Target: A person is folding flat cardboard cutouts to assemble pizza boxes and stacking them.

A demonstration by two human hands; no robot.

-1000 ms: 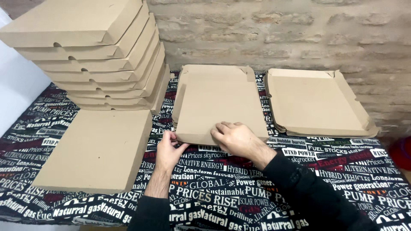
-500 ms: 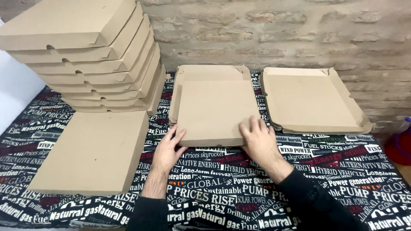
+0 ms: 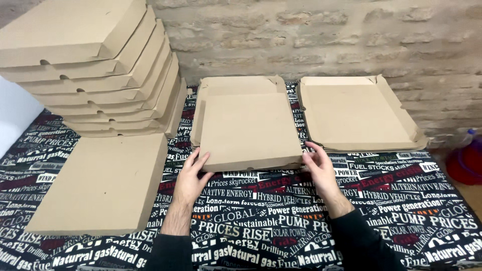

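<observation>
Cardboard: brown pizza box (image 3: pixel 248 130), closed, flat at the middle of the tabletop (image 3: pixel 281 221), near the far edge, sitting on a second flat box (image 3: pixel 241 84) whose far rim sticks out behind it.
Cover: newsprint-pattern cloth over the whole tabletop, black with white and red lettering.
Left edge: closed flat box (image 3: pixel 103 183) by the near-left corner, just beside the left hand; stack of closed boxes (image 3: pixel 95 70) at the far-left corner, top ones tilted.
Right edge: pile of open box blanks (image 3: pixel 356 113) at the far-right corner, flaps up, close beside the middle box.
Free room: bare cloth along the near edge between and around the forearms; narrow gaps between the three box groups.
Change: half a second ago both hands lay flatter along the near edge of the middle box; now they sit at its two near corners. The box has not shifted.
Left hand (image 3: pixel 192 175): open, fingers spread, tips touching the near-left corner of the box, no grip.
Right hand (image 3: pixel 319 168): open, fingers loosely curled against the near-right corner, touching, not clamped.
</observation>
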